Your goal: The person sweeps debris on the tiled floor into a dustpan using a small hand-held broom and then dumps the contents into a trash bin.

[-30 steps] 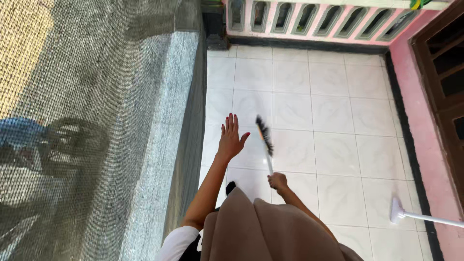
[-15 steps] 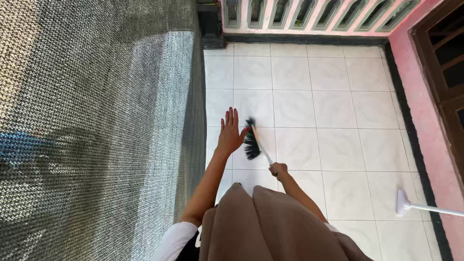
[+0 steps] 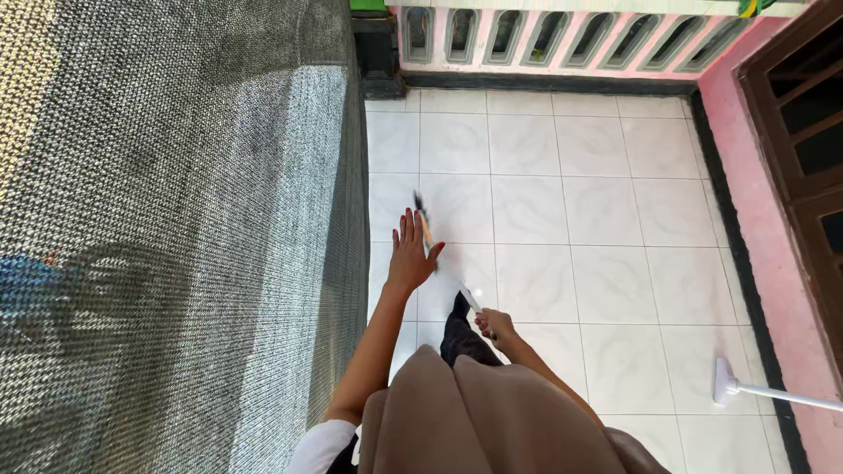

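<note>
1. Right hand (image 3: 493, 323): at about 6 o'clock in the view, fingers curled tight round the pale handle end of a small hand brush with a thin stick and dark bristles (image 3: 425, 226).
2. Brush runs from the right hand toward 11 o'clock; the dark bristle end sits over the white glossy floor tiles (image 3: 562, 211), blurred, so contact with the floor cannot be told.
3. Left hand (image 3: 413, 254): open palm down, fingers straight and slightly spread, red nail polish visible. The brush stick passes just beside its fingertips on the 3 o'clock side; touching or not cannot be told.
4. Grey woven mesh screen (image 3: 176, 219) fills the 9 o'clock side, just beside the left forearm.
5. Pink wall with arched openings (image 3: 562, 39) at 12 o'clock; dark brown wooden door frame (image 3: 803, 132) at 2 o'clock.
6. White mop head on a white pole (image 3: 746, 391) lies on the tiles at 4 o'clock, well apart from both hands.
</note>
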